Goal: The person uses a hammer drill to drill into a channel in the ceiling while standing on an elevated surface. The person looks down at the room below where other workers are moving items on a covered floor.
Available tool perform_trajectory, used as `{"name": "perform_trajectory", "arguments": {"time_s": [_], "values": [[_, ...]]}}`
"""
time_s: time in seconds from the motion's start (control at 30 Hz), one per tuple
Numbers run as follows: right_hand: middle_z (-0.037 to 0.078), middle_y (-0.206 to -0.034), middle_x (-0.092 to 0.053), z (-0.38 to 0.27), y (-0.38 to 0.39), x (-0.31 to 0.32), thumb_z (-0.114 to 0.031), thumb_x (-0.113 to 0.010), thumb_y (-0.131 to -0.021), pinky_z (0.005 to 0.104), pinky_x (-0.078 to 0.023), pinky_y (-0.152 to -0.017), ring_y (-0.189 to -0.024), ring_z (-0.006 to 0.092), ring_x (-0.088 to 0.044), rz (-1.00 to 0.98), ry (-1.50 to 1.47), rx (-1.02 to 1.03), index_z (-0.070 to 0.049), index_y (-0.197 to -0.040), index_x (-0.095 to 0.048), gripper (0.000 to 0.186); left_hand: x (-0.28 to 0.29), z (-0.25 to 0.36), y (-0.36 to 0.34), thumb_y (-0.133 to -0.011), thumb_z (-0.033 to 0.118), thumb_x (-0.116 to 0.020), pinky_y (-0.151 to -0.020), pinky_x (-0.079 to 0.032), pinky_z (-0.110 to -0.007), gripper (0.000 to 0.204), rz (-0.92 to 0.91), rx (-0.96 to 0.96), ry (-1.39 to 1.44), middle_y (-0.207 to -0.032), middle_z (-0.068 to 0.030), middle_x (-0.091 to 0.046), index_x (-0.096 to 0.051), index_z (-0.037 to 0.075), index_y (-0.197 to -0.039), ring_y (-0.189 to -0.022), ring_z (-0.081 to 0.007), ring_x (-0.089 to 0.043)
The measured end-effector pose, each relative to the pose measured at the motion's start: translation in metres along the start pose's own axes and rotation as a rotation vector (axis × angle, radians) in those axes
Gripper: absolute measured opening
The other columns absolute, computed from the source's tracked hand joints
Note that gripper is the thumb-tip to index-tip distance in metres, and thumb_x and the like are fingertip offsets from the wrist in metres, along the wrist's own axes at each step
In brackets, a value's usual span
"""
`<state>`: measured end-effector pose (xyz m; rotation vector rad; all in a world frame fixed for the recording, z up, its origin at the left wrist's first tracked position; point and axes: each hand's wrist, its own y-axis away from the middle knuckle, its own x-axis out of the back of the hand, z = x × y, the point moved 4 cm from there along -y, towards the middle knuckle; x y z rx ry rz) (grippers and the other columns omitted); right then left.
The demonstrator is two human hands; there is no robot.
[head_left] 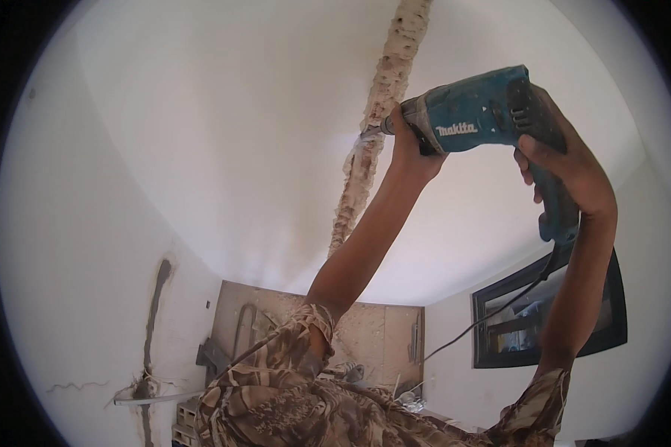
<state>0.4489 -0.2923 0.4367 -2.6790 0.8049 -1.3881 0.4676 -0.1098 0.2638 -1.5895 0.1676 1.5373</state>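
A teal and black rotary hammer drill point(466, 112) is raised up high against the white plastered surface point(261, 112). My left hand point(416, 153) wraps round its front end, just behind the chuck. At the rear, my right hand point(578, 175) grips the handle, its thumb over the side; whether a finger presses the trigger is hidden. The tool's metal bit point(373, 131) points left and meets a rough, broken channel point(359, 165) cut through the plaster. Brownish, pitted material shows inside this channel, which runs from the top edge down behind my left forearm.
A black power cord point(492, 314) hangs from the handle. At the right is a dark-framed window point(625, 328). A second, darker groove point(155, 313) runs down the left wall, with a pale conduit point(164, 398) beside it. Dusty floor point(380, 320) and hollow bricks point(185, 426) lie below.
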Motion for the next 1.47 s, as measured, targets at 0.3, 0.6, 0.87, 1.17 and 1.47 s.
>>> {"name": "perform_trajectory", "arguments": {"time_s": [0.3,0.6,0.87,1.17,1.47], "values": [[0.013,-0.094,-0.066,0.035,0.027,-0.024,-0.031,-0.073,-0.081,0.0313,-0.053,-0.052,-0.079,0.0203,-0.065,0.014,-0.122,-0.062,-0.012,-0.15,-0.029,0.084,0.027,-0.032,0.002,-0.095,0.068,-0.034,-0.105,-0.044,-0.042,0.069,0.197,0.269,0.377,-0.13,-0.0091,-0.055,-0.047,0.012,-0.134,-0.123,-0.026,-0.053],[0.01,-0.089,-0.062,0.025,0.081,-0.013,-0.031,-0.07,-0.082,0.0302,-0.052,-0.05,-0.073,0.0172,-0.062,0.162,-0.168,-0.037,-0.01,-0.149,-0.03,0.081,-0.011,-0.047,0.019,-0.097,0.066,-0.028,-0.106,-0.043,-0.045,0.07,0.135,0.336,0.315,-0.132,-0.011,-0.055,-0.048,0.009,-0.132,-0.124,-0.0275,-0.052],[0.003,-0.077,-0.058,-0.004,0.04,0.001,-0.038,-0.072,-0.083,0.0304,-0.05,-0.049,-0.065,0.0132,-0.058,0.119,-0.075,-0.104,-0.012,-0.144,-0.04,0.073,-0.002,-0.035,-0.006,-0.095,0.066,-0.041,-0.102,-0.048,-0.043,0.066,0.23,0.311,0.374,-0.13,-0.0083,-0.056,-0.048,0.012,-0.132,-0.121,-0.0253,-0.055],[0.006,-0.089,-0.062,-0.012,-0.017,-0.011,-0.041,-0.07,-0.083,0.0303,-0.051,-0.053,-0.073,0.0154,-0.062,-0.045,0.096,-0.058,-0.012,-0.142,-0.041,0.072,0.037,-0.019,-0.043,-0.095,0.066,-0.032,-0.101,-0.048,-0.043,0.064,0.178,0.116,0.355,-0.131,-0.0072,-0.055,-0.049,0.015,-0.131,-0.122,-0.0252,-0.054],[0.012,-0.101,-0.064,0.042,0.019,-0.028,-0.025,-0.072,-0.078,0.037,-0.058,-0.07,-0.076,0.0211,-0.064,-0.009,-0.106,0.081,-0.015,-0.149,-0.034,0.081,0.038,-0.042,0.001,-0.092,0.075,-0.025,-0.109,-0.042,-0.045,0.076,0.211,0.099,0.154,-0.139,-0.0101,-0.051,-0.046,0.015,-0.133,-0.129,-0.0257,-0.049]]}}
